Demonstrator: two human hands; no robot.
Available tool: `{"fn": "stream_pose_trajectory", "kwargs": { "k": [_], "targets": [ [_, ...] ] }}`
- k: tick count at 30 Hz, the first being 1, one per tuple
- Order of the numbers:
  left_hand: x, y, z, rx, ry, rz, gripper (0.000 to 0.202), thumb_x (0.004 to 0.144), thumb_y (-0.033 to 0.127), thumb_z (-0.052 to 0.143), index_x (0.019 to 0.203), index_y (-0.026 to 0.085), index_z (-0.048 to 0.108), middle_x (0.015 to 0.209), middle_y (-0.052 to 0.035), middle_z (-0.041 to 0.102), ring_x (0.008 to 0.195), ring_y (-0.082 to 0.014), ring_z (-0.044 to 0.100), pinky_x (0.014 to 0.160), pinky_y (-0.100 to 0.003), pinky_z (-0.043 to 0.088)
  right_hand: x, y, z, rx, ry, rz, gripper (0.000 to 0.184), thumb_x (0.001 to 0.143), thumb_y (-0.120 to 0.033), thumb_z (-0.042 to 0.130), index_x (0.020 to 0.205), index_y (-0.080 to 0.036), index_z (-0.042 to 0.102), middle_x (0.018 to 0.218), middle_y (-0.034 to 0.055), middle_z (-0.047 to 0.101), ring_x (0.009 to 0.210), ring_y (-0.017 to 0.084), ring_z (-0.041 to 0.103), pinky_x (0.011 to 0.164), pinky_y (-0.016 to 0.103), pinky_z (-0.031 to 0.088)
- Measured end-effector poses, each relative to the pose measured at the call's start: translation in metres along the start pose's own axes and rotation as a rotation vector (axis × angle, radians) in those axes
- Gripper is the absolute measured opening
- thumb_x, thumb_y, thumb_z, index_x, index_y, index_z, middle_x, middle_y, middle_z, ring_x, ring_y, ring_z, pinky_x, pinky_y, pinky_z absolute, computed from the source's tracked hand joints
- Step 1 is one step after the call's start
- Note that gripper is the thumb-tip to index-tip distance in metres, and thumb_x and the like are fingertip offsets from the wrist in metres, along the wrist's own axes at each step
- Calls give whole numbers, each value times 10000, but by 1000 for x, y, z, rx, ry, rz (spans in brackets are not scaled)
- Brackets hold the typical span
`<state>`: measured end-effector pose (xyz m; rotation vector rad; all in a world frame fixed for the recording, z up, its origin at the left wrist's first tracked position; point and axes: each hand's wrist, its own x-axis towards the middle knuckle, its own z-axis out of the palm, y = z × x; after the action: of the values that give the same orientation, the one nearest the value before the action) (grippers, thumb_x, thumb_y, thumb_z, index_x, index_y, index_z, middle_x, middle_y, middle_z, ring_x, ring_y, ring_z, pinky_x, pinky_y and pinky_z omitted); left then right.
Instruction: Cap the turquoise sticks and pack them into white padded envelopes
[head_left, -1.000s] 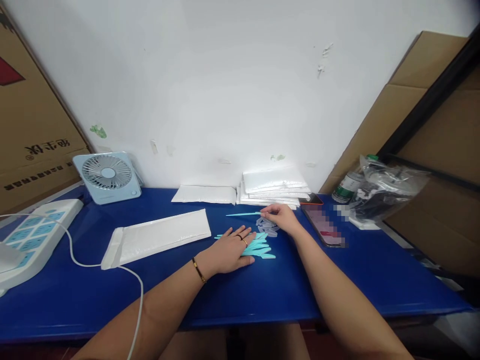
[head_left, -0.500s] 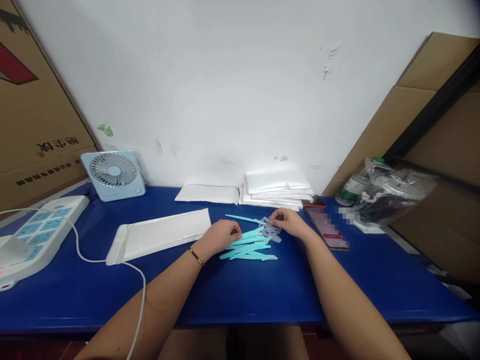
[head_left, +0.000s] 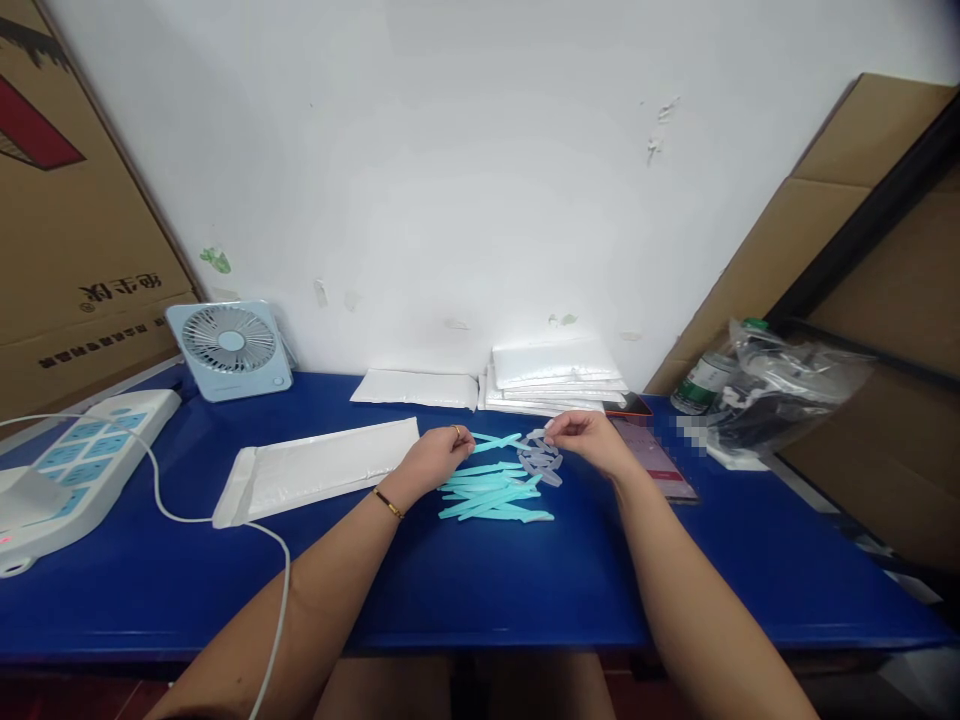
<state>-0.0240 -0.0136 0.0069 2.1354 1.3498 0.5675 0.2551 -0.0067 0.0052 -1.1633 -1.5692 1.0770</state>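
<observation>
A heap of thin turquoise plastic sticks [head_left: 495, 493] lies on the blue table [head_left: 480, 590] in front of me. Beside it, to the right, sits a small pile of clear plastic caps [head_left: 541, 461]. My left hand [head_left: 435, 455] is closed in a pinch on the end of one turquoise stick [head_left: 496, 441], lifted just above the heap. My right hand [head_left: 585, 437] is pinched on a clear cap near the far tip of that stick. A gold bracelet is on my left wrist and a ring on one finger.
A white padded mailer [head_left: 319, 468] lies left of the heap; more mailers [head_left: 551, 375] are stacked by the wall. A phone [head_left: 652, 455] lies right of my hand. A small fan [head_left: 229, 347], a power strip [head_left: 64, 470] with cable, a bottle and a plastic bag [head_left: 780, 385] stand around.
My left hand rose from lying flat on the sticks, closed, and picked one stick up. My right hand stayed by the caps and now meets the stick's tip.
</observation>
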Motion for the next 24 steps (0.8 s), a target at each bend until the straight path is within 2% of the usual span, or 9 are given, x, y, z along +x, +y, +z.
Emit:
{"fn": "stream_pose_trajectory", "kwargs": {
  "k": [8,15,18,20,22,24],
  "targets": [
    [1,2,1,-9,-8,0,302,849,433,395,806,203,585,729,-17,601,666,-162,529,566,-250,359,1,1,13,-134,-74,-33,207,607,-325,735,706,-159,661,722,34,677,672,163,623,628,292,512],
    [6,1,6,10,17,51,263,873,353,390,871,205,608,813,-20,630,768,-171,560,668,-264,406,-2,-9,33,-182,-103,-67,134,648,-292,709,694,-171,675,713,35,677,647,160,606,623,294,494],
    [5,7,4,107,153,55,244,842,321,473,1023,219,601,1002,-50,620,966,-216,534,820,-312,408,1,-5,32,-210,-62,-57,155,655,-316,702,721,-178,681,713,39,679,645,169,605,617,302,491],
    [4,11,2,208,245,44,283,790,318,561,1057,231,593,1085,-60,591,1060,-249,487,888,-351,381,3,-2,29,-271,-23,-70,167,659,-327,696,743,-184,688,720,38,679,657,172,603,634,306,485],
    [1,13,0,264,207,36,243,760,348,598,970,228,620,1042,-57,601,1030,-255,502,876,-362,383,4,1,25,-393,-4,-111,159,673,-333,678,750,-195,700,747,35,674,687,172,597,662,302,472],
    [-1,13,1,276,93,51,208,745,383,608,869,219,640,958,-51,622,957,-245,536,823,-341,400,3,1,23,-533,-17,-131,152,687,-340,658,740,-208,713,769,32,663,694,165,583,655,286,453]
  ]
}}
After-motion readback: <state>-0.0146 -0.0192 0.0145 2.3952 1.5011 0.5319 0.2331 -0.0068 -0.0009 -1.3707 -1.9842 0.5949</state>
